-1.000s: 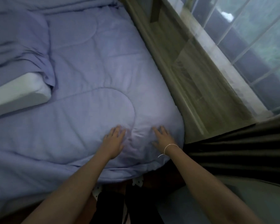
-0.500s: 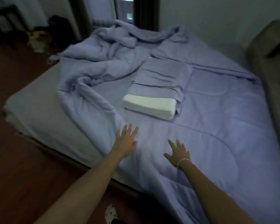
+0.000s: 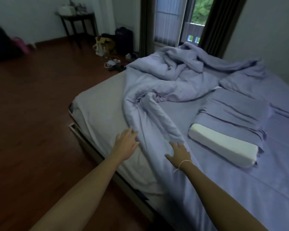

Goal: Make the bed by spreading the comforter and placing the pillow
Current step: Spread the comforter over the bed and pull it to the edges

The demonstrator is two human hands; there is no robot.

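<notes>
Head view is showing the left hand [image 3: 126, 144] reaching with fingers [image 3: 131, 133] spread wide, tips touching the rolled edge of the lilac comforter [image 3: 157, 90]. The right hand [image 3: 179, 152] is lying palm-down on the same soft quilted fabric, fingers splayed and gripping nothing. The comforter is sitting bunched in twisted folds across the bed [image 3: 98, 104], baring pale sheet. A white foam pillow [image 3: 222, 145], half out of its cover, is lying nearby.
</notes>
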